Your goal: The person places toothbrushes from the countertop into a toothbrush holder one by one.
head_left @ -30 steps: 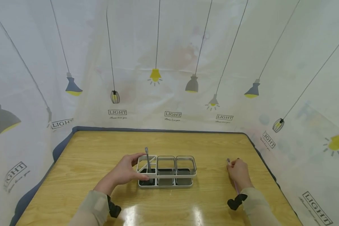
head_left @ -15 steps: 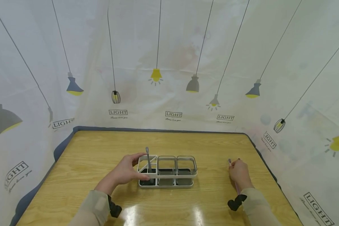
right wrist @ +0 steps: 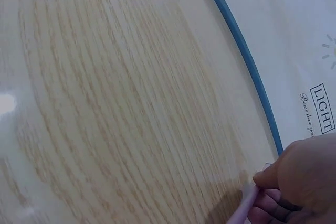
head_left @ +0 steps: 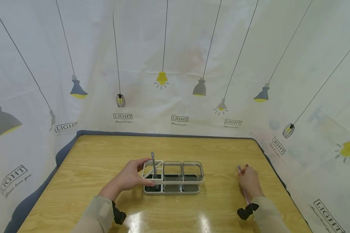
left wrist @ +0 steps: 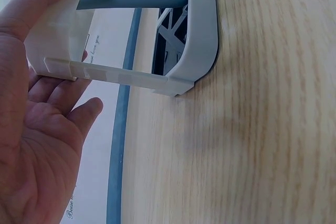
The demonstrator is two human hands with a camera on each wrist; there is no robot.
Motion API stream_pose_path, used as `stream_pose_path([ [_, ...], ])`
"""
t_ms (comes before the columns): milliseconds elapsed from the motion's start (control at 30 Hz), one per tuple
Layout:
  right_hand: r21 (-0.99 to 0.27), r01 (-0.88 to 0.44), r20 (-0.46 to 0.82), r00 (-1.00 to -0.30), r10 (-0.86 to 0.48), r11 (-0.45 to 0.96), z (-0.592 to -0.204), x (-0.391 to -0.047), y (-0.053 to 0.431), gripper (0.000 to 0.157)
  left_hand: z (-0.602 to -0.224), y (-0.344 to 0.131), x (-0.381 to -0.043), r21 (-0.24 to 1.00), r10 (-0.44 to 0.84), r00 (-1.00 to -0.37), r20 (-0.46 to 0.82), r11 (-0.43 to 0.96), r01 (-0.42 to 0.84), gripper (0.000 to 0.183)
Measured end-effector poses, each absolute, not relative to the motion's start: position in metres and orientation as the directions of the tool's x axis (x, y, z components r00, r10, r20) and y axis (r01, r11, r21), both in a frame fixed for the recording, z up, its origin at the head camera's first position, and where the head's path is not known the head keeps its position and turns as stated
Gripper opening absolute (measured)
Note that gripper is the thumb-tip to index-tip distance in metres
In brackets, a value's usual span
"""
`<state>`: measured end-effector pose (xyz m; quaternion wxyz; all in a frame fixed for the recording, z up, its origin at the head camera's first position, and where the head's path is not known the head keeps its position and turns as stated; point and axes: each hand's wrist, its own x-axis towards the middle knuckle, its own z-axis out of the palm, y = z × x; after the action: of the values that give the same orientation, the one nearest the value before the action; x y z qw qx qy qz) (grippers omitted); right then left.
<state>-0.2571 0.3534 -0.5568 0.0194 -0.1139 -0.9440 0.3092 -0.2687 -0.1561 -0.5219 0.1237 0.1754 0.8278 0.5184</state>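
My left hand (head_left: 129,176) grips the left end of a white toothbrush holder (head_left: 182,183) standing on the table. A grey toothbrush (head_left: 153,165) stands upright with a slight lean in the divided left compartment; its handle (left wrist: 131,0) carries lettering in the left wrist view. Two clear cups, the middle cup (head_left: 172,176) and the right cup (head_left: 193,176), sit in the other slots. Off to the right, my right hand (head_left: 250,181) pinches a pink toothbrush (head_left: 247,196) low over the table. Its pink handle (right wrist: 242,211) shows below the fingers, and the hand covers its middle.
A wooden table (head_left: 105,152) with a dark blue edge (head_left: 163,134) lies under everything. White sheets (head_left: 140,48) printed with lamps hang behind it and on both sides. Each wrist wears a black camera mount, the right mount (head_left: 247,212) near the tabletop.
My right hand has shifted slightly to the right and nearer to me with the pink toothbrush. My left hand and the holder stay in place, and the view has moved a little.
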Motion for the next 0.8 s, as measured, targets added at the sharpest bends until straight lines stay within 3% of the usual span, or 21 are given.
stream_pose_path([
  [467, -0.629, 0.217, -0.002, -0.961, 0.277, 0.747, -0.541, -0.247, 0.348, 0.024, -0.522, -0.156, -0.270, 0.898, 0.421, -0.907, -0.023, 0.406, 0.166, 0.107],
  [800, -0.649, 0.162, 0.109, -0.947, 0.301, 0.743, -0.531, -0.240, 0.344, 0.023, -0.522, -0.156, -0.270, 0.900, 0.421, -0.907, -0.030, 0.406, 0.159, 0.107],
])
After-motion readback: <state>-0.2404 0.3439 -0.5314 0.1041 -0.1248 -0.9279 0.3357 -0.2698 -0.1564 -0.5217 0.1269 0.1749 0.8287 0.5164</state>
